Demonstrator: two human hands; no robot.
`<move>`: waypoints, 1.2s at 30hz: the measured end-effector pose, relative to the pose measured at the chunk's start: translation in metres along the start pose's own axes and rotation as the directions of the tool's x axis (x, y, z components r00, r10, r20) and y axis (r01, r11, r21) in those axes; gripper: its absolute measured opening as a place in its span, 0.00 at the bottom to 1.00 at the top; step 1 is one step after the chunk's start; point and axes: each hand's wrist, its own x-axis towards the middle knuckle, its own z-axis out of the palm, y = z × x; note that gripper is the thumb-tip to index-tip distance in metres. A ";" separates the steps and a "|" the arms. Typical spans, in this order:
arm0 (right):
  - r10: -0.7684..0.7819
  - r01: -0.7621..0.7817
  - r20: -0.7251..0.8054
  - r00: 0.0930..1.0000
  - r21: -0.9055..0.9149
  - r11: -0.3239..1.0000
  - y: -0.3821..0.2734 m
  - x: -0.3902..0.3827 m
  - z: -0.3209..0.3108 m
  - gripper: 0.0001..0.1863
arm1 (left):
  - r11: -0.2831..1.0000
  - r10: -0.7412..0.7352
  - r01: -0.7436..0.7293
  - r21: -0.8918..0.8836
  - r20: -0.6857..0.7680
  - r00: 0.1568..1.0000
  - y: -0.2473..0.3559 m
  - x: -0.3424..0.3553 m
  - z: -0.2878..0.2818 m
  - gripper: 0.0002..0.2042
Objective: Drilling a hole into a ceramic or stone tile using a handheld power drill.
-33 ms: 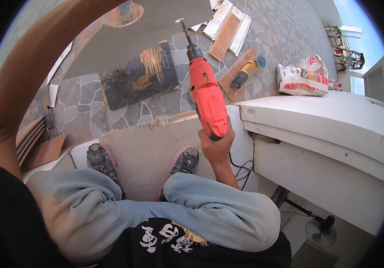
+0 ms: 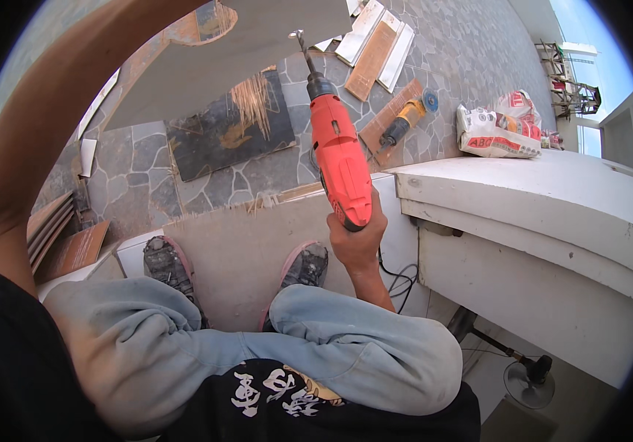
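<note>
My right hand point(image 2: 358, 247) is closed round the rear grip of a red power drill point(image 2: 340, 158). The drill points up and away, and its long metal bit point(image 2: 304, 51) ends at the edge of a grey panel point(image 2: 235, 70). A curved notch with broken edges shows at that panel's top. My left arm point(image 2: 36, 118) bends up along the left side toward the panel. Its hand lies beyond the top of the picture, so its grip is hidden. Black cable point(image 2: 405, 283) hangs below my right hand.
A yellow angle grinder point(image 2: 408, 116) lies on a brown tile strip. Beside it are tile offcuts point(image 2: 375, 55) and a dark board point(image 2: 231, 132). Printed bags point(image 2: 500, 132) sit on a white ledge point(image 2: 537, 214) to my right. Stacked tiles point(image 2: 51, 228) lean at the left.
The drill's body has shifted very slightly to the left in my right hand's grip. Nothing else has visibly moved.
</note>
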 end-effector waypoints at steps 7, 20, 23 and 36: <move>-0.047 0.047 0.021 0.999 -0.018 0.999 0.002 -0.003 0.006 0.26 | 0.999 0.026 -0.026 -0.038 -0.004 1.000 -0.002 -0.004 -0.007 0.14; 0.033 -0.035 0.117 0.993 0.015 0.999 -0.007 0.002 -0.001 0.31 | 1.000 0.005 -0.005 -0.005 0.004 1.000 0.001 -0.007 -0.009 0.13; 0.069 -0.070 0.038 0.997 0.030 0.997 -0.002 0.001 -0.007 0.31 | 0.999 0.049 -0.050 -0.014 -0.012 0.999 0.001 -0.008 -0.010 0.13; 0.058 -0.072 0.089 0.994 0.165 0.984 -0.005 -0.002 0.001 0.21 | 0.998 -0.036 0.033 -0.048 -0.053 0.998 -0.001 -0.010 -0.014 0.12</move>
